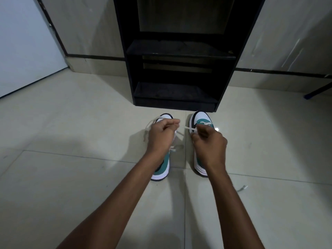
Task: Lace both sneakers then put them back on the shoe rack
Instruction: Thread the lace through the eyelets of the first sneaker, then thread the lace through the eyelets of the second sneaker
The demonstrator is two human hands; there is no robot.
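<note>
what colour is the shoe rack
Black, seen best in the head view: the shoe rack stands against the wall.

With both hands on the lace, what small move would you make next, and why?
Probably draw the lace snug, then thread the next eyelet on the left sneaker. The left hand and right hand pinch it stretched between them, both sneakers sit on the floor, and the rack holds no shoes.

A home's entry or hallway: pale glossy tiled floor (71, 177), tall black wooden shoe rack (177, 72) against a beige wall (86, 29), white door (23, 44) far left.
</note>
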